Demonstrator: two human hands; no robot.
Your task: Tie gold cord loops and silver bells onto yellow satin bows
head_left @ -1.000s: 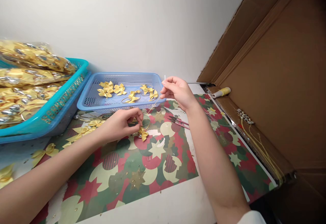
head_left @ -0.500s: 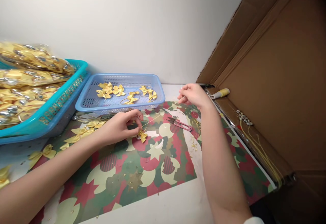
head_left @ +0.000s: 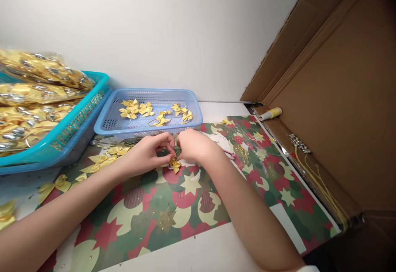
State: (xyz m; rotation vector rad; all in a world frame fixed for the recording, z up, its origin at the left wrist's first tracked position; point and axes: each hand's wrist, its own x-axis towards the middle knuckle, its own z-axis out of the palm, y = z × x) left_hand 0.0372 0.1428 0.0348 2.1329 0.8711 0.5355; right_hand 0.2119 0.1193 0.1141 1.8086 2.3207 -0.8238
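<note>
My left hand (head_left: 153,152) is closed in a pinch, thumb and forefinger on a small yellow ribbon bow (head_left: 175,165) that has a silvery bead beside it. The bow hangs just over the patterned paper. Right up against it is my right hand (head_left: 193,146), its back toward me and its fingers curled down near a thin cord loop (head_left: 177,152). The right fingertips are mostly hidden, so what they grip cannot be made out. Partly behind the right hand lie small pink thread snips (head_left: 229,155), only a handle showing.
A blue basket (head_left: 148,132) holds several yellow bows with cord loops. On the left, a teal basket (head_left: 66,134) carries bagged bows. More loose bows (head_left: 99,162) lie by my left forearm. A thread cone (head_left: 270,113) and beaded cords (head_left: 300,144) rest along the cardboard wall (head_left: 334,99) at right.
My right hand has come left and down from beyond the snips to meet my left hand. The thread stretched between the hands no longer shows. The left hand stays on the bow.
</note>
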